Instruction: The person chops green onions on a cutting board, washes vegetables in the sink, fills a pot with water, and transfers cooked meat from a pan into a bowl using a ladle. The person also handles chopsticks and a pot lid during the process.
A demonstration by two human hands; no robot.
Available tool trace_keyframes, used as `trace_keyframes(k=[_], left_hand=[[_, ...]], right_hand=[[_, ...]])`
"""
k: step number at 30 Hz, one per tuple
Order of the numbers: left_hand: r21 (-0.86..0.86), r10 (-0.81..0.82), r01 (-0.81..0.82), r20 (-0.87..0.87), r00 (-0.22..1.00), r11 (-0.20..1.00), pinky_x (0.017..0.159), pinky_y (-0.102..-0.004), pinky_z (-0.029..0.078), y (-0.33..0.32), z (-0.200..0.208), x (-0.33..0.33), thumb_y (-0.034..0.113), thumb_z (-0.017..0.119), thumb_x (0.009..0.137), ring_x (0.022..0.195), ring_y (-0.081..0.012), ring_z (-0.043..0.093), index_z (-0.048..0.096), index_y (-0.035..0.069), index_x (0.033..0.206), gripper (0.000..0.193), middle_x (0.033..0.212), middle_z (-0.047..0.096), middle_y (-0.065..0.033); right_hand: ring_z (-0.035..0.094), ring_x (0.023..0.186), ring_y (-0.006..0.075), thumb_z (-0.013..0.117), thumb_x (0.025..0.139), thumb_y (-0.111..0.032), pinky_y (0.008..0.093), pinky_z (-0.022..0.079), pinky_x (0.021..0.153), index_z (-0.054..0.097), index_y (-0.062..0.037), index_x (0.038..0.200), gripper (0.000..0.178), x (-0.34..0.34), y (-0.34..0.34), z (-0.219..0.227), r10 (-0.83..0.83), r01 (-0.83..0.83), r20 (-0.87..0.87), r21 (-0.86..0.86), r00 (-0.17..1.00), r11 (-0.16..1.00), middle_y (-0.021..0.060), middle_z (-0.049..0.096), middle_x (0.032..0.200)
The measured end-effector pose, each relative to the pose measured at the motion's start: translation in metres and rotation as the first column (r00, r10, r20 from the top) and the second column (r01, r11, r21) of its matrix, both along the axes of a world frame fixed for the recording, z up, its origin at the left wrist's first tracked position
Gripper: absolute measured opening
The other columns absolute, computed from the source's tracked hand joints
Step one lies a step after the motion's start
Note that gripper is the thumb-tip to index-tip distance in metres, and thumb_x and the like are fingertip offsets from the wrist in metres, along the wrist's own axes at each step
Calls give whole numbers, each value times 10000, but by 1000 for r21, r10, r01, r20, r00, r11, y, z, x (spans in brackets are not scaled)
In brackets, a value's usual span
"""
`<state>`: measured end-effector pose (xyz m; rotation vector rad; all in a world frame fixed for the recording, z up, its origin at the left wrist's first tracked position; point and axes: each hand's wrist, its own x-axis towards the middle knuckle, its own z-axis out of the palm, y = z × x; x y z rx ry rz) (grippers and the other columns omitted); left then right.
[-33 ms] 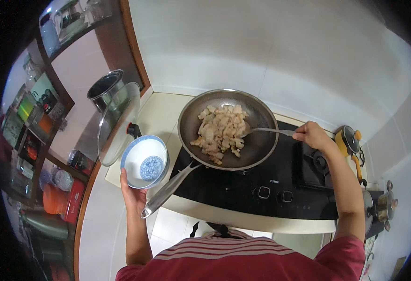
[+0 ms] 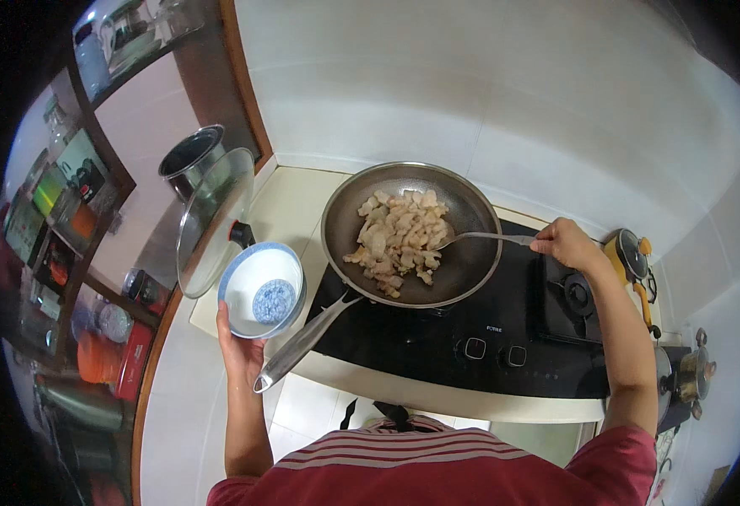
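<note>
My left hand (image 2: 242, 347) is closed round the rim and underside of a white bowl (image 2: 243, 282) with a blue pattern. The bowl is tilted, and nothing shows in it but the painted flower disc. My right hand (image 2: 569, 243) grips a long-handled metal utensil (image 2: 492, 236), whose head is partly hidden among the food. Pale chopped meat (image 2: 399, 232) lies heaped in the middle of a dark wok (image 2: 478, 261). The wok sits on the left side of the black gas hob (image 2: 421, 346), its steel handle (image 2: 307, 346) pointing toward me, just right of the bowl.
Behind the bowl a glass lid (image 2: 210, 228) with a black knob stands on edge near a steel pot (image 2: 193, 160). A free burner (image 2: 578, 295) is right of the wok. Farther right are a yellow pan (image 2: 627, 253) and a steel pot (image 2: 692, 375). Shelves line the left.
</note>
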<state>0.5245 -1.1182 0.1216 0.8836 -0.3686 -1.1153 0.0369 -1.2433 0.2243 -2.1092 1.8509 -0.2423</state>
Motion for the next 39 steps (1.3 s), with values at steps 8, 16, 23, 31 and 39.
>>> trace_keyframes(k=[8, 16, 23, 31, 39], left_hand=[[21, -66, 64, 89, 994, 998, 742, -376, 550, 3, 17, 2, 489, 521, 834, 1001, -248, 572, 397, 38, 1246, 623, 1182, 508, -140], [93, -77, 56, 241, 967, 994, 551, -216, 549, 8, 43, -12, 543, 534, 806, 834, -163, 628, 385, 40, 1245, 685, 1089, 545, -116], [95, -227, 213, 191, 955, 973, 726, -313, 551, -1, 61, -29, 546, 533, 803, 1008, -215, 569, 372, 52, 1270, 698, 1180, 503, -136], [150, -471, 450, 160, 867, 880, 767, -368, 534, -24, 75, -61, 523, 528, 819, 999, -225, 569, 386, 39, 1248, 663, 1150, 509, -143], [234, -570, 536, 113, 814, 811, 743, -366, 524, -62, 73, -99, 535, 536, 813, 923, -226, 588, 439, 45, 1207, 636, 1094, 539, -130]], right_hand=[[604, 708, 350, 670, 759, -239, 389, 464, 645, 657, 17, 822, 264, 37, -4, -34, 34, -26, 72, -104, 997, 994, 227, 604, 730], [592, 623, 324, 676, 759, -253, 397, 443, 586, 649, 23, 763, 278, 50, 5, -67, -22, 55, 184, -176, 983, 983, 209, 562, 618], [372, 471, 109, 681, 777, -229, 297, 329, 460, 570, 14, 596, 322, 22, 21, -61, -135, 141, 508, 26, 851, 990, 16, 428, 472], [386, 484, 97, 685, 777, -256, 274, 331, 459, 583, 14, 620, 329, 4, 37, -14, -167, 165, 405, 39, 899, 986, -11, 449, 513], [369, 512, 78, 673, 787, -252, 272, 306, 460, 606, 21, 682, 301, -1, 61, 71, -134, 190, 356, -125, 925, 974, -10, 459, 537]])
